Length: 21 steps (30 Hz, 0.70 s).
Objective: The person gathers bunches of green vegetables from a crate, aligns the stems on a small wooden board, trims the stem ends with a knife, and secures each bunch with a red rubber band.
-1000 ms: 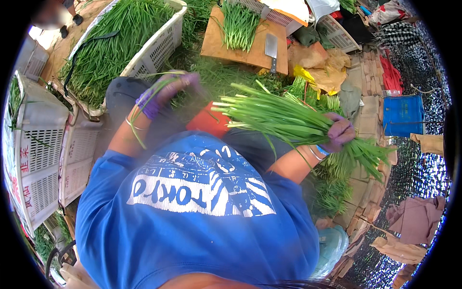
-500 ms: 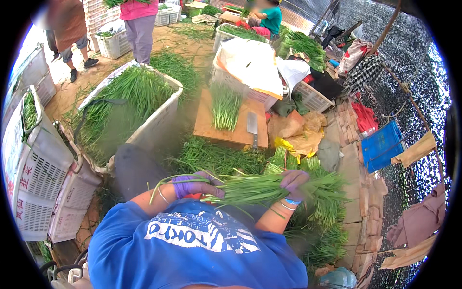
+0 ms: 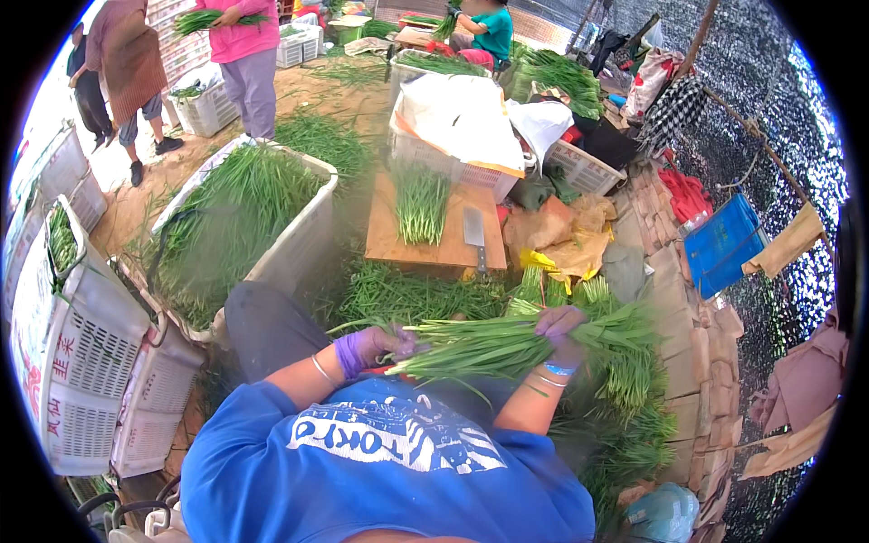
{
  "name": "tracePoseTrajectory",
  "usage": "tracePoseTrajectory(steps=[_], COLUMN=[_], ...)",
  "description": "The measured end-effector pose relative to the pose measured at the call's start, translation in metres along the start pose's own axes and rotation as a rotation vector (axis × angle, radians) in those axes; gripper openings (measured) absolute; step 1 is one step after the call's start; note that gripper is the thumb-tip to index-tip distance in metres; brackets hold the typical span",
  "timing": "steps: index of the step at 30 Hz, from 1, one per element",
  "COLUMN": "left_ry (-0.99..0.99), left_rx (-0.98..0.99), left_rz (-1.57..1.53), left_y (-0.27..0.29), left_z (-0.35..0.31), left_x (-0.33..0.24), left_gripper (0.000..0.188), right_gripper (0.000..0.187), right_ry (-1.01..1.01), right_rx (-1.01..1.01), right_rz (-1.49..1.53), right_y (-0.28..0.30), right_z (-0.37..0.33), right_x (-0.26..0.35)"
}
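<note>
In a purple glove, my right hand (image 3: 563,333) is wrapped round a bunch of green garlic chives (image 3: 484,342), held crosswise in front of my blue shirt. The pale stem ends point left and the leaves trail to the right. My left hand (image 3: 376,348), gloved too, is closed at the stem ends, with a few loose chive strands (image 3: 355,323) at its fingers. Ahead lies a wooden board (image 3: 394,244) bearing a sorted chive bundle (image 3: 422,210) and a cleaver (image 3: 474,232) with a dark handle.
A white crate (image 3: 312,213) heaped with chives stands left, beside stacked crates (image 3: 95,335). More chives (image 3: 625,380) lie by my right arm. Beyond the board is a covered crate (image 3: 462,118). Co-workers stand at far left; another person (image 3: 489,36) sits at the back.
The long strands that trailed left over my left wrist now reach less far. My left hand has turned a little at the stem ends; my right hand keeps its hold. The view has shifted slightly.
</note>
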<state>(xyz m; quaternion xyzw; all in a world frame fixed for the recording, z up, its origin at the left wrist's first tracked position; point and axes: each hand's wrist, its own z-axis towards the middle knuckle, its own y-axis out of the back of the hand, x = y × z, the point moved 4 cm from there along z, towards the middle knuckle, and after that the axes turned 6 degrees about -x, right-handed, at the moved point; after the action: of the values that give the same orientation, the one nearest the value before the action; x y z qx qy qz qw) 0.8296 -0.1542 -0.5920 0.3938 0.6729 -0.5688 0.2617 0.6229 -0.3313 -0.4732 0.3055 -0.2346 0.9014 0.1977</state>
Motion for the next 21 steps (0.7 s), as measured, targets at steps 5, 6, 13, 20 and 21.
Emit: tracePoseTrajectory(steps=[5, 6, 13, 20, 21], left_ry=[0.208, 0.209, 0.456, -0.553, -0.561], left_rx=[0.235, 0.191, -0.404, 0.027, 0.095], left_rz=[0.215, 0.332, 2.317, 0.612, 0.557], left_y=[-0.008, -0.001, 0.065, -0.068, -0.071], left_z=[-0.016, -0.016, -0.038, 0.025, 0.034], left_x=[-0.010, -0.013, -0.083, -0.185, -0.183], left_gripper=[0.024, 0.024, 0.043, 0.109, 0.107], right_gripper=[0.014, 0.013, 0.008, 0.027, 0.026], right_ry=[-0.018, -0.024, -0.256, -0.582, -0.495], right_rx=[-0.151, -0.256, -0.724, -0.002, 0.021], right_rz=[-0.048, -0.059, -0.321, -0.422, -0.514], right_y=[0.025, 0.038, 0.034, -0.056, -0.084], right_z=[-0.015, -0.021, 0.025, 0.139, 0.155], right_x=[-0.001, 0.002, 0.038, -0.005, -0.009])
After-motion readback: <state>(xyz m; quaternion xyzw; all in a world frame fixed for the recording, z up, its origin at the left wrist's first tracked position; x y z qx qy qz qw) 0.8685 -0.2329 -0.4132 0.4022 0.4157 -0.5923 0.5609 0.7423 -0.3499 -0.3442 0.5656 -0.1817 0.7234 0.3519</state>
